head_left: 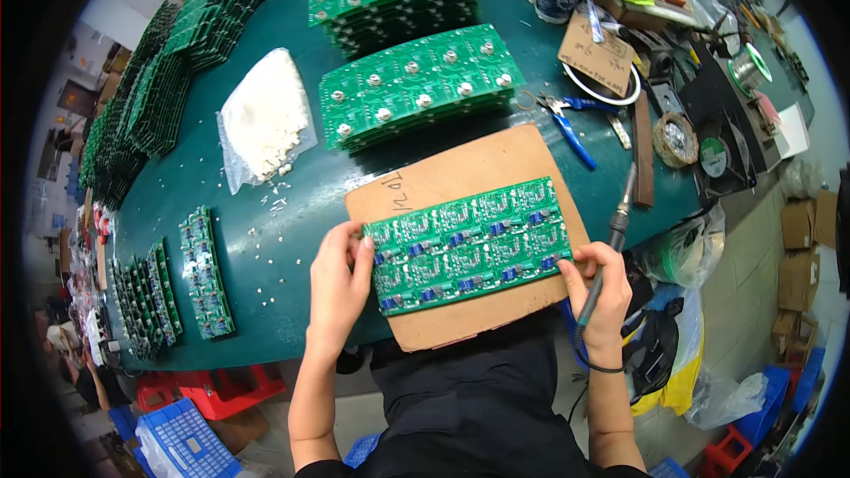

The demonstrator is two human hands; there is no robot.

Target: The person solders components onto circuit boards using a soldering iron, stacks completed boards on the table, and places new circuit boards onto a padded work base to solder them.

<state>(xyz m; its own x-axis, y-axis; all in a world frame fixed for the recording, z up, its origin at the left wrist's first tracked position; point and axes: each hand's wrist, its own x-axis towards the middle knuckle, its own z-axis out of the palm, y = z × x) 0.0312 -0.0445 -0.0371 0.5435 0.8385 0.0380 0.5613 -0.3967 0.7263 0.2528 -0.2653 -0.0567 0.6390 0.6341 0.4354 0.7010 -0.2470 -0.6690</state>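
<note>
1. Long green circuit board with blue components lies on a worn brown cardboard sheet, at the desk's near edge. Left hand pinches its left end, thumb on top. Risk: uneven lift or pull tilts it; small parts could catch on the cardboard.

2. Right hand does double duty: curled round a slim dark soldering iron, thumb and fingertip also at the board's right end. Split grip could let either slip.

3. Iron's tip points away, toward the desk's far right corner. Whether hot, cannot tell. A wrist turn inward might bring it onto the board or skin.

4. Dark cable loops below the right hand, by the near edge. A snag there would likely jerk the iron.

5. Cardboard sits right at the near edge; a knock from the body could shove sheet and board together.

6. Clear plastic bag of small white pieces lies open left of the tall stack of green boards; pieces scatter toward the cardboard. Stray ones could lodge under the board and leave it rocking.
</note>
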